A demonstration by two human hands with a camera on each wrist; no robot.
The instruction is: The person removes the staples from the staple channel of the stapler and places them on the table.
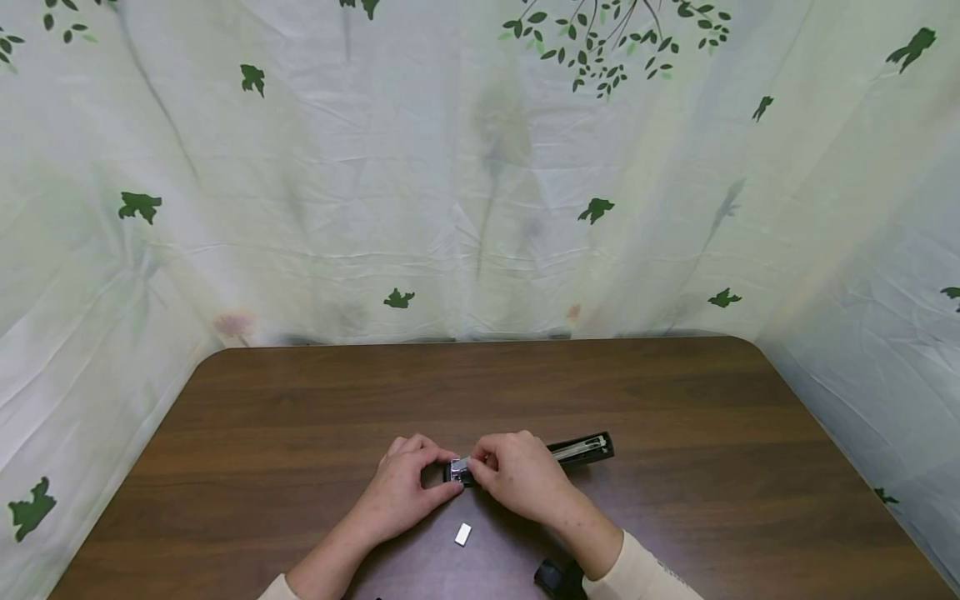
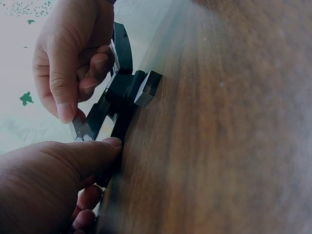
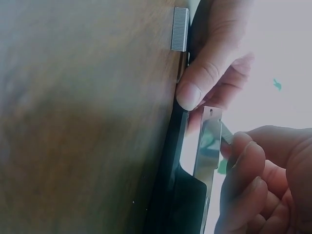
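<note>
A black stapler [image 1: 598,450] lies opened out on the table, its top arm swung back to the right. My left hand [image 1: 405,483] grips the stapler's front end, the thumb [image 2: 100,153] along the near side of its base. At the metal magazine [image 3: 208,141], my right hand [image 1: 521,475] pinches a short strip of staples [image 3: 226,133] between thumb and fingertips. The strip is right at the magazine's edge; my fingers hide part of it. A second block of staples [image 1: 462,534], silvery and ridged in the right wrist view, lies on the table in front of the stapler.
The brown wooden table [image 1: 315,400] has rounded far corners. Behind it and at both sides hangs a pale curtain [image 1: 420,192] with a leaf print. A black device [image 1: 558,577] sits by my right sleeve [image 1: 637,571].
</note>
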